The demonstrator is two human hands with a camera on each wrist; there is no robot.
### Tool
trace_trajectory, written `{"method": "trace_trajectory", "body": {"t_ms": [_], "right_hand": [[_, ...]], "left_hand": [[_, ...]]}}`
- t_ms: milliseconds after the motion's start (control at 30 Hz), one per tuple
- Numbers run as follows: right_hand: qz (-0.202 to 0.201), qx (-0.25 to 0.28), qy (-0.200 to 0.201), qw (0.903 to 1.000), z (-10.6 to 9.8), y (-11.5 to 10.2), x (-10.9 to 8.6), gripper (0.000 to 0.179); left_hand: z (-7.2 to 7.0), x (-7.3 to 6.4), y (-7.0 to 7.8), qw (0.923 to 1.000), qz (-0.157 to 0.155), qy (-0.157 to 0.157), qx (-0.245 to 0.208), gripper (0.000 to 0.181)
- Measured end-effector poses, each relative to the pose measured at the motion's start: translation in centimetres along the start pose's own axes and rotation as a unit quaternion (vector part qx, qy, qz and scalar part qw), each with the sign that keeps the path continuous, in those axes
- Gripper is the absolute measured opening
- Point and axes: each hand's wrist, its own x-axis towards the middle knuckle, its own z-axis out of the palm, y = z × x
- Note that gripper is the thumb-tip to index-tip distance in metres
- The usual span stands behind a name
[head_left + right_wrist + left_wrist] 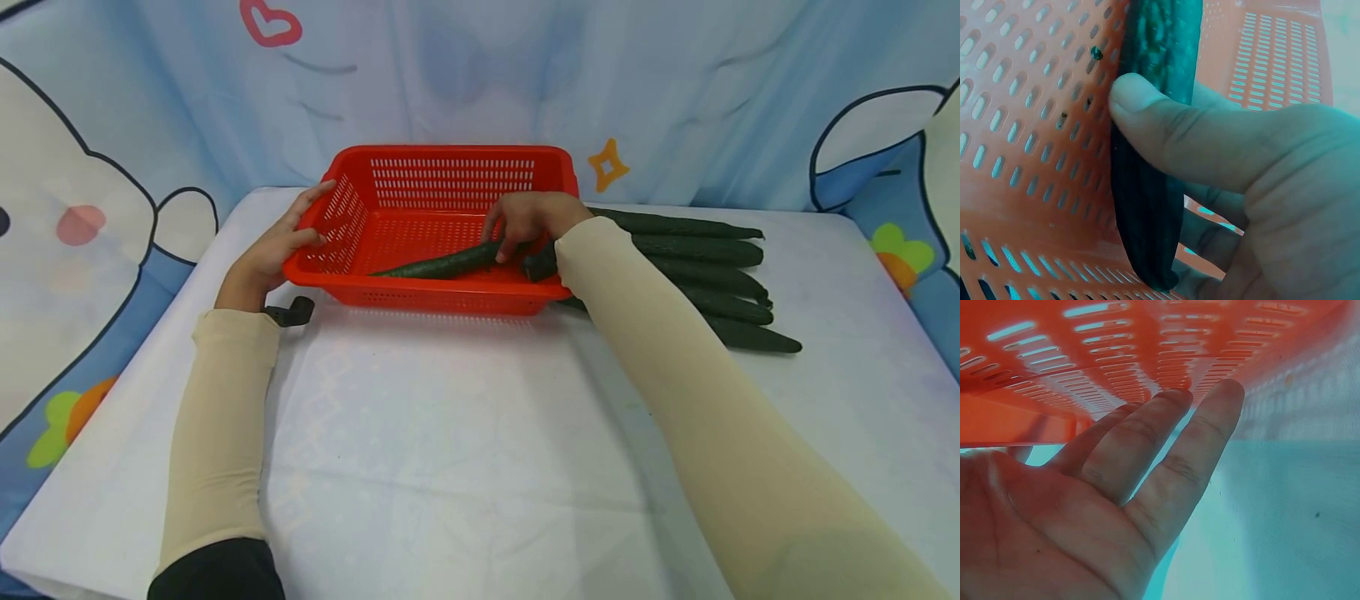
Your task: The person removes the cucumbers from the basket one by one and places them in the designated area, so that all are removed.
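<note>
A red plastic basket (435, 296) with slotted walls stands at the table's far side. My left hand (273, 250) holds its left end, with the thumb over the rim; in the left wrist view the fingers (1172, 469) reach along the outside of the slotted wall. Inside the basket, my right hand (525, 221) grips a long dark green cucumber (442, 265) near its right end. The right wrist view shows the thumb (1147, 106) across the cucumber (1147, 206), other fingers behind it. The cucumber lies along the basket's front wall.
Several more cucumbers (697, 250) lie side by side on the table right of the basket, partly hidden by my right forearm. A white cloth covers the table (450, 433). A printed blue curtain (480, 75) hangs close behind the basket.
</note>
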Motion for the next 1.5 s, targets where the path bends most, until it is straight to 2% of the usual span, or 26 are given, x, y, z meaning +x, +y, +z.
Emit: {"method": "trace_trajectory", "body": {"t_ms": [300,733,800,1067,1333,1500], "right_hand": [[-0.029,-0.045,0.021,0.9984,0.13,0.16,0.06,0.041],[-0.024,-0.027,0.01,0.9993,0.06,0.19,0.18,0.039],[-0.028,-0.022,0.017,0.9992,0.07,0.21,0.2,0.04],[-0.064,0.055,0.061,0.9946,0.18,0.37,0.15,0.037],[-0.084,0.051,0.085,0.9915,0.18,0.5,-0.03,0.034],[-0.096,0.056,0.119,0.9867,0.28,0.54,-0.13,0.029]], "left_hand": [[0.0,-0.1,0.1,1.0,-0.002,0.002,0.0,0.076],[0.0,-0.05,0.02,1.0,0.001,-0.001,-0.004,0.075],[0.02,-0.04,0.02,1.0,0.001,-0.002,-0.005,0.075],[0.12,0.02,0.11,1.0,-0.001,-0.001,0.005,0.076],[0.35,0.09,0.3,1.0,0.0,-0.002,0.003,0.076],[0.36,0.07,0.3,1.0,0.004,-0.003,0.008,0.076]]}}
